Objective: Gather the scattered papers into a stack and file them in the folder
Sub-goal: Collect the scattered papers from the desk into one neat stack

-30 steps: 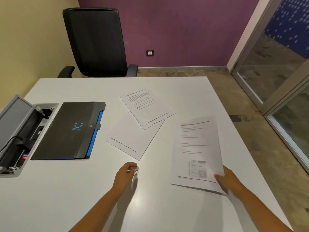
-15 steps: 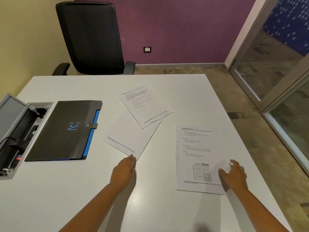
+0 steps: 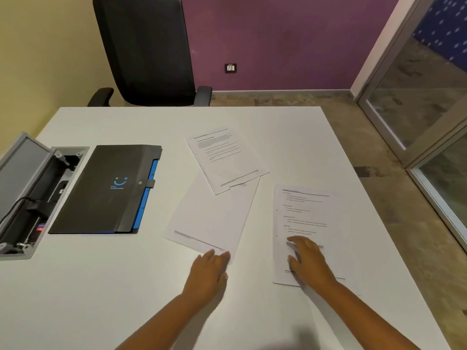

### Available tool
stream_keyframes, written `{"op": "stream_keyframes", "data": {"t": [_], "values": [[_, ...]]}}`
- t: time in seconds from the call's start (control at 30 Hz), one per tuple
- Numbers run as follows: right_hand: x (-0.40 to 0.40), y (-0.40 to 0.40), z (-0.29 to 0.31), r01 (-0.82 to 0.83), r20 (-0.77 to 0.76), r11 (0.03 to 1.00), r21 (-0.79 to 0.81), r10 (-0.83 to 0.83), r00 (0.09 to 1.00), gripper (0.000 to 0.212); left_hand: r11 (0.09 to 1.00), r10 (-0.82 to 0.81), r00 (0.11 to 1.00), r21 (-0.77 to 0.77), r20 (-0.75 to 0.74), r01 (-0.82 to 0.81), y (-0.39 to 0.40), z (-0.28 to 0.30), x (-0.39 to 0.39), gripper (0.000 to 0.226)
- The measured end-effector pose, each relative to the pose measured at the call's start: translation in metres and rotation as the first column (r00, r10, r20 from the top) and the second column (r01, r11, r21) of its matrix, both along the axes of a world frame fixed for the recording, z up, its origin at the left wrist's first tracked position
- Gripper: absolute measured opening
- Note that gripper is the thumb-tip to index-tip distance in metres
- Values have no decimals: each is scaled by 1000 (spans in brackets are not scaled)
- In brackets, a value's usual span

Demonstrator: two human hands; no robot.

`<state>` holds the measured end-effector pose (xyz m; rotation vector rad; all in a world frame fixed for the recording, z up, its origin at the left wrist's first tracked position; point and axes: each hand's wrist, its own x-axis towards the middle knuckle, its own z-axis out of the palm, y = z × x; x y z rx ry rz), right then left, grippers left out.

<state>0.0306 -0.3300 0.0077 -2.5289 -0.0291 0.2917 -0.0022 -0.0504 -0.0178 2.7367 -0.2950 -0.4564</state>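
Both hands lie flat on the white table (image 3: 101, 299), fingers straight, neither one curled round anything. At the near middle, the left hand (image 3: 209, 270) stretches forward with its fingertips (image 3: 226, 255) touching the near corner of the middle sheet (image 3: 214, 218), a page lying askew and mostly blank apart from a faint line of print along its near edge. Toward the right edge of the table, the right hand (image 3: 307, 261) presses palm down on the lower half of the right sheet (image 3: 302, 210), a printed page squared roughly to the near edge and lying well apart from the other papers; motion blur softens its fingers (image 3: 294, 239).

Farther back, near the table's centre, the far sheets (image 3: 222, 155) rest tilted, the top page covered in printed text with another page's edge peeking out beneath it at the lower right. Their near corner overlaps the far edge of the middle sheet.

Toward the left edge lies the black folder (image 3: 101, 193), closed, with a blue smile mark on its cover, a small clasp tab on its right side and blue dividers showing along that side. It sits clear of all the papers. Just beside it, at the left edge, a cable box (image 3: 27, 198) set into the tabletop stands with its grey lid raised and a black cord running in.

Beyond the far edge a black office chair (image 3: 146, 51) faces the table.
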Motion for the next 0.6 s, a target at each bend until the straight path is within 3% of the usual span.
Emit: {"op": "stream_keyframes", "data": {"t": [0.13,0.27,0.43,0.6], "values": [[-1,36,-8,-206,-41,977,-59,204,978,45,971,-120,993,-207,12,119,-9,4,-16,45],[-6,64,-18,-386,-110,917,-105,375,921,52,969,-38,997,-243,64,52,2,4,-7,38],[-9,77,-21,-450,-248,877,-171,403,881,84,998,21,987,-63,161,-11,25,10,31,37],[-1,87,-11,-474,-307,850,-230,399,864,94,993,-53,984,109,170,34,35,19,79,56]]}}
